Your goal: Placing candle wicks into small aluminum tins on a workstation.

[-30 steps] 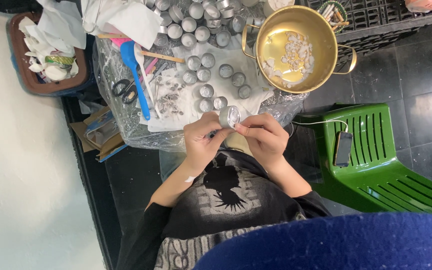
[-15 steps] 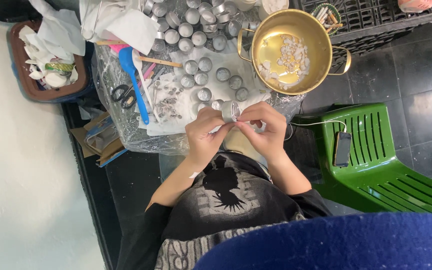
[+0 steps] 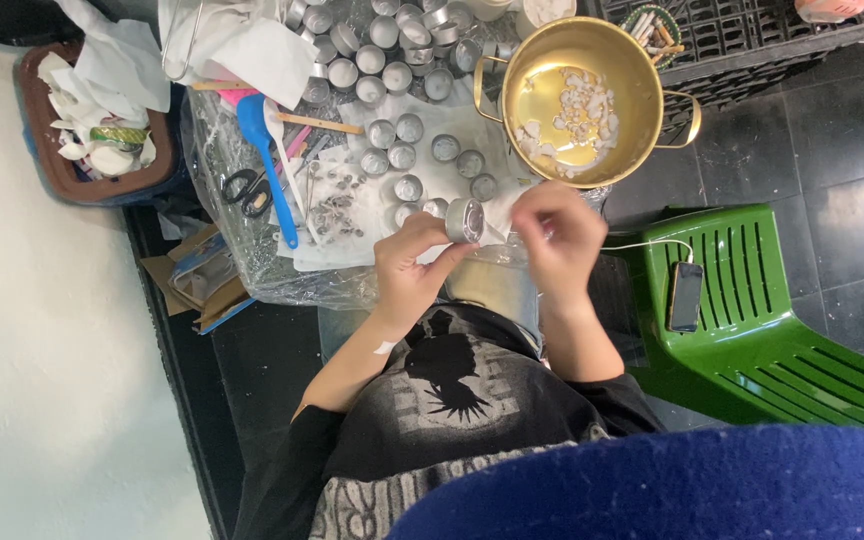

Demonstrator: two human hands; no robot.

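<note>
My left hand (image 3: 407,270) is shut on a small round metal cup (image 3: 464,220), held on its side above the table's near edge. My right hand (image 3: 557,238) is blurred, just right of the cup and apart from it, fingers curled; whether it holds anything is unclear. Beyond the hands, several more empty metal cups (image 3: 402,158) stand on white paper (image 3: 512,195). A heap of small metal wick tabs (image 3: 337,208) lies to their left.
A brass pot (image 3: 652,70) with white wax chunks in yellow liquid stands at the table's right. A blue spoon (image 3: 262,150) and scissors (image 3: 247,185) lie left. A brown bin (image 3: 62,180) holds tissues. A phone (image 3: 685,297) on a cable rests on a green chair (image 3: 752,340).
My right hand has pulled away from the cup toward the right. My left hand has lifted the cup slightly toward the table and keeps its grip.
</note>
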